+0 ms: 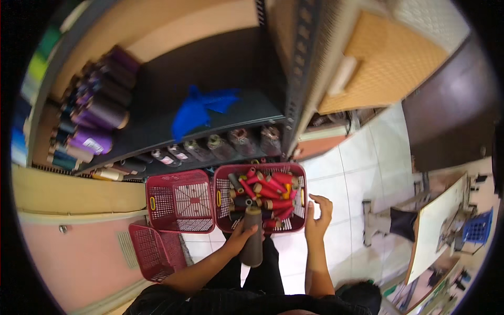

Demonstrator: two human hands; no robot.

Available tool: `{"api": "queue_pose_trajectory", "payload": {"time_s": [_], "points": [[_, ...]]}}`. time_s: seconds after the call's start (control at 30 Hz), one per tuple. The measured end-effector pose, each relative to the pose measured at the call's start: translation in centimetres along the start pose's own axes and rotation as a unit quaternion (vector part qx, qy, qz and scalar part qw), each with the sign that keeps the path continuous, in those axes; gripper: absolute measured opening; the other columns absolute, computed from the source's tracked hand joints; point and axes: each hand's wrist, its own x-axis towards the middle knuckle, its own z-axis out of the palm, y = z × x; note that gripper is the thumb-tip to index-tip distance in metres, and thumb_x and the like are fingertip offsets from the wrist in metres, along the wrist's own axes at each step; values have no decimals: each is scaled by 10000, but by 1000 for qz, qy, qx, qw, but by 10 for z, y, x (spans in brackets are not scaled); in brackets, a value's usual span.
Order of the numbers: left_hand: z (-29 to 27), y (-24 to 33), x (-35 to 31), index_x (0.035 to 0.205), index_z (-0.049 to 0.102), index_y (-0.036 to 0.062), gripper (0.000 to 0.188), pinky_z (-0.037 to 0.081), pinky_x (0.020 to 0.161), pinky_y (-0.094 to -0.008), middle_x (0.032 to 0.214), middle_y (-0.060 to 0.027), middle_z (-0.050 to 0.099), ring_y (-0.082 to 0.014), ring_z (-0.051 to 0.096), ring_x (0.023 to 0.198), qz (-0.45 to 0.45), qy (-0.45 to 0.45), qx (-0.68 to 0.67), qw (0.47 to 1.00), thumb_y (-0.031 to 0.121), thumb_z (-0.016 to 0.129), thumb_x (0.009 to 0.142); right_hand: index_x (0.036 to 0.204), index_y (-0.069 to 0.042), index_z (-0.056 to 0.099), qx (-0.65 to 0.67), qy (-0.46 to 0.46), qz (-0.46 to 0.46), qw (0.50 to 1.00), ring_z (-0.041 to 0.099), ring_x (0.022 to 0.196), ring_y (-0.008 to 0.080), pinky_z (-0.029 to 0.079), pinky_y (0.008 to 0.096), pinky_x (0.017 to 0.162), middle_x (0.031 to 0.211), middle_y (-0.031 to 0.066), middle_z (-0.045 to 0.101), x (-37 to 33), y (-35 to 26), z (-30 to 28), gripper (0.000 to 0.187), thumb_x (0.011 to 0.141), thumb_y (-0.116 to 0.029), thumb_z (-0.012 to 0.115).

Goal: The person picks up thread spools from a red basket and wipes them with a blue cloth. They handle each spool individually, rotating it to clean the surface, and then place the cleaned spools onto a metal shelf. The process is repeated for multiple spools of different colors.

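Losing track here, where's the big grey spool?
In the head view, the grey spool is low centre, in the left hand, by the loaded basket's near rim.

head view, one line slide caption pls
Left hand holding a grey-brown spool at a maroon basket of mostly red spools, right hand open beside it.

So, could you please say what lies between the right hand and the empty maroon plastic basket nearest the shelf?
In the head view lies a maroon mesh basket of mostly red spools; the left hand holds a grey cylindrical spool overlapping it.
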Motion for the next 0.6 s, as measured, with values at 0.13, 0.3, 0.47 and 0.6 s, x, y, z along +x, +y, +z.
{"api": "queue_pose_trajectory", "payload": {"time_s": [0.13, 0.3, 0.47, 0.6], "points": [[-55, 4, -71, 1203, 458, 25, 480, 545, 735, -390, 922, -132, 619, -249, 647, 811, -15, 94, -13, 995, 369, 591, 896, 940, -19, 643, -11, -22, -73, 997, 559, 915, 259, 425, 364, 842, 928, 116, 634, 15, -51, 11, 113, 877, -88, 579], [-119, 28, -135, 1202, 480, 77, 691, 545, 736, -420, 942, -127, 607, -272, 641, 804, 73, 176, -161, 968, 644, 557, 816, 990, -26, 626, 46, -126, -176, 975, 546, 958, 330, 408, 398, 894, 990, 146, 605, 16, -140, 74, 165, 835, -73, 592], [-178, 64, -185, 1097, 527, 71, 683, 550, 681, -415, 872, -114, 613, -275, 634, 731, 198, 180, -209, 941, 698, 487, 830, 1311, -86, 487, -48, -154, -318, 934, 378, 1224, 433, 332, 482, 1018, 1363, 233, 407, 48, -189, 171, 465, 865, -160, 599], [-193, 96, -246, 1013, 555, 39, 703, 551, 635, -414, 802, -136, 617, -282, 624, 660, 215, 229, -245, 917, 710, 431, 843, 1384, -115, 419, -244, -80, -290, 922, 339, 1280, 420, 306, 527, 1002, 1432, 195, 365, 53, -200, 228, 607, 842, -273, 643]]}}
